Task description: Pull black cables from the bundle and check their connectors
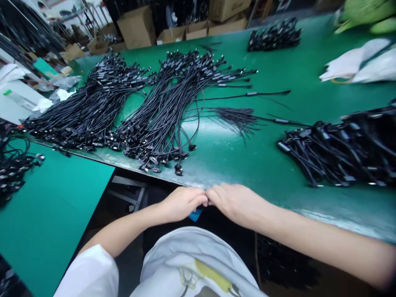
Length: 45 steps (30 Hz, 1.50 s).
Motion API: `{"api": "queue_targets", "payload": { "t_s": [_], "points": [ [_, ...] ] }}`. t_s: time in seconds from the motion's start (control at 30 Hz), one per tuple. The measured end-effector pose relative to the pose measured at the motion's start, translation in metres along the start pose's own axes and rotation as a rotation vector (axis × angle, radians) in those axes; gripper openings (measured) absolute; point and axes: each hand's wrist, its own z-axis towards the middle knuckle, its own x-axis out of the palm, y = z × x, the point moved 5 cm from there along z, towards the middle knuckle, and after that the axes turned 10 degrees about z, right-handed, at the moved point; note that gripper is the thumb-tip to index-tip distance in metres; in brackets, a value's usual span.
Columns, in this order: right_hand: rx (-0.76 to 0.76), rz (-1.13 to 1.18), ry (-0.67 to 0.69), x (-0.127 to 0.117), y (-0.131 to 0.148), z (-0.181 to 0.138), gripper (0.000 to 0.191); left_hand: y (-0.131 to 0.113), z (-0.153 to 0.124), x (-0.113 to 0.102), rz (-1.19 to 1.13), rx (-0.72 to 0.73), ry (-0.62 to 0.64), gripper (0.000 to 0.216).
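Note:
My left hand (184,202) and my right hand (230,202) meet at the near edge of the green table (235,165). Fingers of both hands are curled and pressed together, and what they pinch is hidden by the fingers. A small blue piece (195,214) shows just below my left hand; I cannot tell whether it is held. Beyond the hands lies a spread pile of black cables (167,107) with metal-tipped connectors at their near ends. A bunch of thin black ties (236,117) rests to its right.
Another pile of black cables (89,103) lies further left. Bundled cables (346,144) are heaped at the right, and a smaller bundle (274,35) sits at the back. White cloth-like bags (359,64) are at the far right. Cardboard boxes (137,27) stand behind the table.

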Motion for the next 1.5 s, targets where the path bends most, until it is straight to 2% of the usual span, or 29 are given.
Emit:
{"api": "queue_targets", "payload": {
  "t_s": [0.1, 0.17, 0.27, 0.37, 0.4, 0.47, 0.53, 0.67, 0.73, 0.8, 0.93, 0.97, 1.0, 1.1, 1.17, 1.27, 1.3, 1.37, 1.43, 1.5],
  "points": [
    [0.014, 0.187, 0.114, 0.002, 0.005, -0.007, 0.029, -0.009, -0.008, 0.007, 0.384, 0.182, -0.011, 0.03],
    [0.125, 0.337, 0.248, -0.001, 0.005, -0.009, 0.029, -0.013, -0.012, 0.011, 0.578, 0.293, -0.03, 0.029],
    [0.339, 0.663, 0.462, -0.005, 0.003, -0.01, 0.031, -0.017, -0.017, 0.013, 0.732, 0.452, -0.064, 0.03],
    [0.494, 1.086, 0.563, -0.002, 0.007, -0.012, 0.037, -0.018, -0.019, 0.017, 0.805, 0.562, -0.129, 0.029],
    [0.543, 1.164, 0.558, 0.001, 0.006, -0.013, 0.037, -0.016, -0.02, 0.019, 0.828, 0.576, -0.149, 0.028],
    [0.617, 1.176, 0.518, 0.01, 0.004, -0.017, 0.033, -0.014, -0.019, 0.023, 0.887, 0.574, -0.181, 0.026],
    [0.617, 1.012, 0.463, 0.017, -0.001, -0.019, 0.031, -0.012, -0.016, 0.025, 0.933, 0.544, -0.225, 0.025],
    [0.441, 0.532, 0.286, 0.018, -0.01, -0.013, 0.035, -0.016, -0.01, 0.014, 0.941, 0.472, -0.418, 0.022],
    [0.417, 0.476, 0.197, 0.013, -0.015, -0.008, 0.036, -0.019, -0.007, 0.005, 0.972, 0.456, -0.518, 0.02],
    [0.499, 0.631, 0.17, 0.012, -0.022, -0.004, 0.036, -0.018, -0.003, -0.001, 1.015, 0.454, -0.574, 0.02],
    [0.811, 1.276, 0.284, 0.021, -0.023, -0.003, 0.04, -0.006, 0.007, -0.003, 0.999, 0.479, -0.569, 0.02],
    [0.846, 1.353, 0.304, 0.021, -0.023, -0.003, 0.042, -0.002, 0.01, -0.002, 0.965, 0.476, -0.546, 0.022],
    [0.827, 1.331, 0.291, 0.018, -0.026, -0.002, 0.043, 0.003, 0.014, -0.002, 0.914, 0.453, -0.513, 0.023],
    [0.616, 0.935, 0.097, -0.01, -0.057, 0.004, 0.037, 0.017, 0.026, -0.01, 0.566, 0.248, -0.4, 0.027],
    [0.608, 0.705, -0.091, -0.032, -0.098, 0.003, 0.033, 0.025, 0.033, -0.018, 0.122, 0.054, -0.343, 0.029],
    [0.812, 0.416, -0.342, -0.045, -0.17, -0.008, 0.037, 0.026, 0.039, -0.023, -0.641, -0.105, -0.312, 0.029],
    [0.855, 0.249, -0.361, -0.044, -0.189, -0.011, 0.035, 0.024, 0.04, -0.023, -0.834, -0.116, -0.313, 0.03],
    [0.862, 0.021, -0.318, -0.032, -0.213, -0.012, 0.03, 0.018, 0.04, -0.024, -1.071, -0.11, -0.308, 0.034],
    [0.827, -0.075, -0.274, -0.021, -0.222, -0.011, 0.027, 0.013, 0.037, -0.023, -1.164, -0.107, -0.288, 0.035],
    [0.817, -0.078, -0.328, -0.022, -0.22, -0.013, 0.024, 0.012, 0.033, -0.023, -1.202, -0.103, -0.284, 0.036]
  ]
}}
